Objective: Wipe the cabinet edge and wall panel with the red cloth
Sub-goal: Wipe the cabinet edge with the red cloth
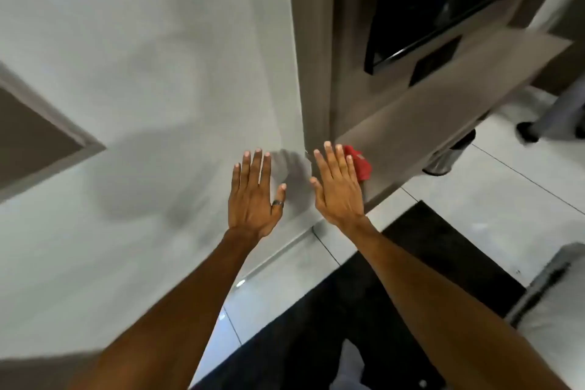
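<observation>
My left hand [254, 196] lies flat on the pale grey wall panel [158, 73], fingers spread, a dark ring on the thumb, holding nothing. My right hand [337, 190] presses flat against the brown cabinet edge [316, 89] where it meets the wall panel. The red cloth [359, 163] is under this palm, and a crumpled part sticks out to the right of the fingers. The rest of the cloth is hidden beneath the hand.
A black screen [443, 3] hangs on the cabinet above a beige ledge [443, 98]. A metal bin [449, 158] stands on the white tiled floor beside it. Another person's shoe [528, 131] is at far right. A black mat [411, 263] lies below me.
</observation>
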`<state>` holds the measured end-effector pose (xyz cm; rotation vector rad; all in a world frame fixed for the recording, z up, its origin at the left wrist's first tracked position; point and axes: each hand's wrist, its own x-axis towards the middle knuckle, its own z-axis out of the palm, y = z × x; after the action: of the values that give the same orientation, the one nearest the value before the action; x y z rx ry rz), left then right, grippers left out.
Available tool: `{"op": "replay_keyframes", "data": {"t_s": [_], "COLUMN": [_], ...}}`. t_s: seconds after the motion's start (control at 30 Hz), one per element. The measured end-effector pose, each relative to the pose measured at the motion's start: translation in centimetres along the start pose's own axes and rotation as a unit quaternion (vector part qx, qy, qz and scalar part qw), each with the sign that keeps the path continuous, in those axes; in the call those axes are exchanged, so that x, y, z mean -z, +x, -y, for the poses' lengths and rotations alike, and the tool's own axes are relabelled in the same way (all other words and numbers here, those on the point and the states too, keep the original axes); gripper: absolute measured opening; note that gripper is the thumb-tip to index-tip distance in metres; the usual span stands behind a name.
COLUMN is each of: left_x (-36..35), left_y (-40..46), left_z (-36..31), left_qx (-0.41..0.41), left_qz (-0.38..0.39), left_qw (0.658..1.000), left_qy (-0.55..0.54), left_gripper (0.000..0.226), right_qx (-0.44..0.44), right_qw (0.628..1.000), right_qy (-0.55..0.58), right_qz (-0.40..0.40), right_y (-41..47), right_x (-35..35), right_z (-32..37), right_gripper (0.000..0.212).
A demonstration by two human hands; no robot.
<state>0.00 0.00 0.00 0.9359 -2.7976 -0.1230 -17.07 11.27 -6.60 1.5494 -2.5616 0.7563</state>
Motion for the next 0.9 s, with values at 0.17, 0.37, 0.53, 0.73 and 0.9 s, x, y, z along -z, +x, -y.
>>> {"op": "replay_keyframes", "data": {"t_s": [0.17, 0.37, 0.53, 0.73, 0.9], "left_x": [-6.3, -12.3, -13.6, -11.3, -4.8], "left_y": [4.1, 6.0, 5.0, 2.0, -2.5], "left_z": [-2.9, -3.3, -2.4, -0.9, 3.4], "left_qx": [-0.003, -0.005, -0.002, -0.020, -0.015], "left_qz": [0.097, 0.136, 0.165, 0.157, 0.082], "left_qw": [0.995, 0.991, 0.986, 0.987, 0.997], "left_qy": [0.026, 0.014, 0.027, 0.016, -0.010], "left_gripper": [0.079, 0.077, 0.077, 0.071, 0.075], "right_qx": [-0.050, -0.039, -0.066, -0.138, -0.335], "right_qw": [0.996, 0.984, 0.977, 0.969, 0.914], "right_qy": [-0.024, -0.034, -0.077, -0.049, 0.208], "right_qz": [0.064, 0.170, 0.186, 0.200, 0.089], "right_y": [2.4, 6.1, 6.4, 3.8, 0.1], "right_x": [-3.4, -8.3, -9.0, -6.8, -4.3], "right_z": [-8.7, -13.7, -13.6, -10.0, -2.0], "right_gripper": [0.067, 0.080, 0.098, 0.105, 0.038]}}
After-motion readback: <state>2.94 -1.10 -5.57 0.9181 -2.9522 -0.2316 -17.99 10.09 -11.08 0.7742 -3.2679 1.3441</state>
